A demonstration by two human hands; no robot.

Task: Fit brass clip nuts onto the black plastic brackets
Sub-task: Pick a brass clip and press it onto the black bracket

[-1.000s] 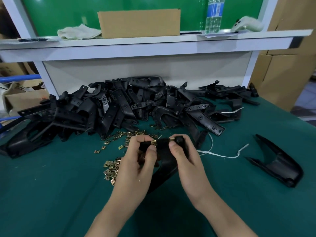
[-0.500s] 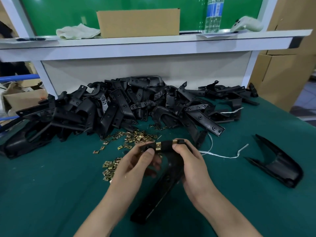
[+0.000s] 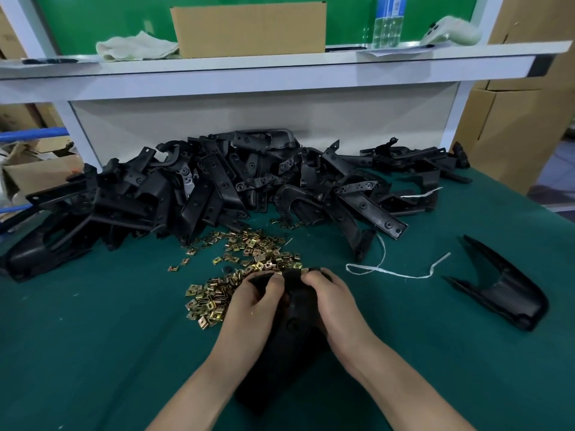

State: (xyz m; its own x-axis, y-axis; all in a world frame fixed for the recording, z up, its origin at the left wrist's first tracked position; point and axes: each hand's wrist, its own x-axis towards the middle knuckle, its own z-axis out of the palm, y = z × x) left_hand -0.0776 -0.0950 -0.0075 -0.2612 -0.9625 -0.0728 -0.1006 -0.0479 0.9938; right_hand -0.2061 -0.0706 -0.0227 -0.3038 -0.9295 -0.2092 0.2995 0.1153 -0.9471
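A long black plastic bracket (image 3: 295, 318) lies lengthwise between my wrists, its far end held up by both hands. My left hand (image 3: 252, 306) grips the left side of that end, fingers curled over the top edge. My right hand (image 3: 329, 300) grips the right side the same way. A brass clip nut (image 3: 304, 270) shows on the top edge by my right fingertips. Loose brass clip nuts (image 3: 249, 253) lie scattered on the green mat just beyond and left of my hands.
A big heap of black brackets (image 3: 217, 188) fills the back of the green table (image 3: 93, 337). One separate black bracket (image 3: 504, 284) lies at the right. A white string (image 3: 389, 272) trails right of my hands. A shelf with a cardboard box (image 3: 249, 29) stands behind.
Both hands and the bracket have come down and nearer to me, uncovering the nut pile. My left fingers now curl over the bracket's top edge instead of pinching a nut there.
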